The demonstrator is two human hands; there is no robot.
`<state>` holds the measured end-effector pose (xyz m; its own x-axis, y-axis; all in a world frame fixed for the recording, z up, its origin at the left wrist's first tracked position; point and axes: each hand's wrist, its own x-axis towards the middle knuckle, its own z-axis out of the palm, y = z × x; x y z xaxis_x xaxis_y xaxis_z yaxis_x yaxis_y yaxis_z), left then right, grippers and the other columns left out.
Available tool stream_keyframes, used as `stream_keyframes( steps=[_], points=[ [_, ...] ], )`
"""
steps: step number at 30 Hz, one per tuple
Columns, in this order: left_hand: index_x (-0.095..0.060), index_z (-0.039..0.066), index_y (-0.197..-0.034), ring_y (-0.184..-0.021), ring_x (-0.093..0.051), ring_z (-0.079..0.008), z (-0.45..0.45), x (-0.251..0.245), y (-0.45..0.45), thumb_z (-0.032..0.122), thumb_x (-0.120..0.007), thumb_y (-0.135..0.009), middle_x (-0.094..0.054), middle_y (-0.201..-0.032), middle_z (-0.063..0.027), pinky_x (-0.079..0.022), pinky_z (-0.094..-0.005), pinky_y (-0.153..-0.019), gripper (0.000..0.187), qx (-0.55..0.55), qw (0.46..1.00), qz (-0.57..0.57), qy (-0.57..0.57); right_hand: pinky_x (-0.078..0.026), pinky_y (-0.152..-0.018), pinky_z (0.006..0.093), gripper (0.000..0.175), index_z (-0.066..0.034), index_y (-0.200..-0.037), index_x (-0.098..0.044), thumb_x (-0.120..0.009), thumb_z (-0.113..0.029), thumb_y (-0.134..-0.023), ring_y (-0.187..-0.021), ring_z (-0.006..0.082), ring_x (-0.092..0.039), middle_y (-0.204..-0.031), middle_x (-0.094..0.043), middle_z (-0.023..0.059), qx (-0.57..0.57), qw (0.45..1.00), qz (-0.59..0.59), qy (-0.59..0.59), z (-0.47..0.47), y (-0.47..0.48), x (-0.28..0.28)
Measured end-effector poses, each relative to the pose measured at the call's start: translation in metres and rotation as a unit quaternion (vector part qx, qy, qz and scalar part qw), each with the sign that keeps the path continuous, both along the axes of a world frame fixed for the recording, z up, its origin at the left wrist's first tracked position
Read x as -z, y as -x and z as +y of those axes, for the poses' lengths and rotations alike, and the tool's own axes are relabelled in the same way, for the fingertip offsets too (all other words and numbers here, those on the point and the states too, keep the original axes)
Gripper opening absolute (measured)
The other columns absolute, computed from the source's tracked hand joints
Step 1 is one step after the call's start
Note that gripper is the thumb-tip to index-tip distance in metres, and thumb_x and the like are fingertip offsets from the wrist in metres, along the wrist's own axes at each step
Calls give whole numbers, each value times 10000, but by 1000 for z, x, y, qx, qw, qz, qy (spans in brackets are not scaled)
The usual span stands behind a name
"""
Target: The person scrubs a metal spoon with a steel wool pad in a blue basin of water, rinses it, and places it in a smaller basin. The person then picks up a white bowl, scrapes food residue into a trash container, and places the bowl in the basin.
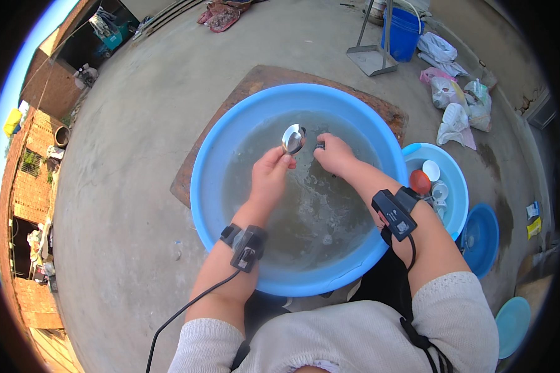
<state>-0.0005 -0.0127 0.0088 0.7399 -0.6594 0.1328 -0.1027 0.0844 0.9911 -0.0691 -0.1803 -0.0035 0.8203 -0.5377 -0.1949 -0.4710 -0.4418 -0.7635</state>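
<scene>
A large blue plastic basin (208, 140) holds murky grey water with some foam on it. Over the water, my left hand (271, 172) grips a shiny metal spoon (293, 139) by its handle, the bowl end up; a second spoon may lie against it, but I cannot tell. To the right of the spoon, my right hand (334, 154) is curled around a small dark thing (320, 145), too small to name. A black device is strapped on each forearm, with a cable running from it.
The basin stands on a worn wooden board (193, 172). At its right, a light-blue basin (461, 186) holds cups and a red bowl (420, 182); a darker blue basin (487, 242) is beyond. A dustpan (372, 60), blue bucket (402, 35) and plastic bags (452, 119) are at the upper right.
</scene>
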Motion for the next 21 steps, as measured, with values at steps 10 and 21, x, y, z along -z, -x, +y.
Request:
stream_keyframes(
  steps=[10, 21],
  points=[
    [-627, 26, -941, -716, -465, -64, -1, 3, 4, 96, -516, -933, -551, -757, 29, -378, -211, -651, 132, 72, 984, 102, -125, -462, -757, 319, 371, 11, -1152, -526, -505, -299, -950, -834, 206, -578, -944, -598, 107, -20, 966, -249, -66, 23, -7, -30],
    [-478, 6, -1112, -1129, -559, -288, -3, -3, -10, 85, -389, -982, -595, -1185, -150, -396, -414, -1035, 177, -75, 895, 403, 178, -531, -698, 306, 356, -45, -1152, -520, -422, -349, -993, -835, 180, -627, -961, -629, 106, 96, 870, -159, -457, 12, -1, -29]
  ],
)
